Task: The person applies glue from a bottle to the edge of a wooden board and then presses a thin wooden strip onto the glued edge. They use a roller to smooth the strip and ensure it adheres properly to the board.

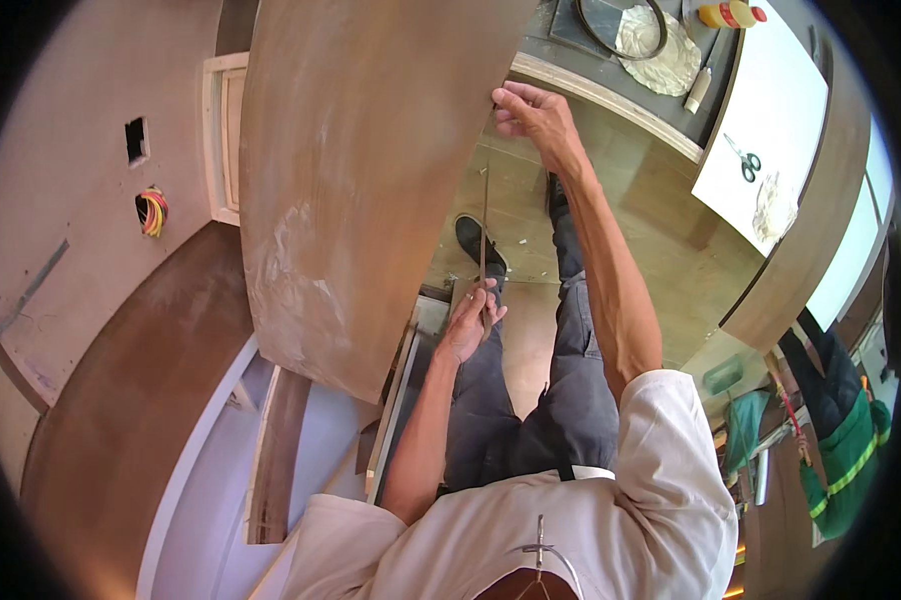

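A large brown panel (361, 180), glossy as if filmed over near its wrinkled lower left, spans the middle left. Alongside its right edge runs a thin brown strip (485, 225), seen nearly edge-on. My left hand (469, 322) closes around the strip's near part, where a short length hangs below the fingers. Farther away, my right hand (536, 115) pinches the far part of the strip at the panel's right edge. The strip is stretched between both hands; its far end is hidden by my right fingers.
A dark worktop (611, 75) at the far right carries a yellow bottle (728, 14) and crumpled film (661, 55). Scissors (746, 160) lie on a white board (771, 100). Coiled wires (153, 212) poke from the left wall. Another person in green (851, 450) is at right.
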Tool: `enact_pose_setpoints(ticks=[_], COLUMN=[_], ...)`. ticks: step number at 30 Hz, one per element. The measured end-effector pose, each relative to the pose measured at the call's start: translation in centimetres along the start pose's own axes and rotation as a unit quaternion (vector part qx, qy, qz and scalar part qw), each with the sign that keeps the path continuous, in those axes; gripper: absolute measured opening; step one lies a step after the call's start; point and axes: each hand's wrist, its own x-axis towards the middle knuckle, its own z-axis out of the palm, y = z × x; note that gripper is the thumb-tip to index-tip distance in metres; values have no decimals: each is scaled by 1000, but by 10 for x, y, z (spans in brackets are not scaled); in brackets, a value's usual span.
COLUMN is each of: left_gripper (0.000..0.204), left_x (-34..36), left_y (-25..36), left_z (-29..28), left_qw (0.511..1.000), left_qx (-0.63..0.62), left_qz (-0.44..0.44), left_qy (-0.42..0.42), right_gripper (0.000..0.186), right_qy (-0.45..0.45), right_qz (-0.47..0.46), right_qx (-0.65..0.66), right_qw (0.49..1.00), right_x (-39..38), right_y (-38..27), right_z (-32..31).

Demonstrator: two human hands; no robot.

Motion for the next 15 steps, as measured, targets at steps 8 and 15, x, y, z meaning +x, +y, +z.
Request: enact_pose_setpoints(ticks=[8,15], left_gripper=[39,41], left_x=[10,11], left_y=[-4,1], left_z=[1,-4], left_qw=[998,998], left_qx=[41,14], left_qz=[-25,6], left_qy=[-50,-54], right_gripper=[54,55], right_qy=[4,19], right_qz=[1,-16], right_qx=[34,29], right_qw=[999,999], right_x=[9,9], right_y=[9,8], right_z=[-1,12])
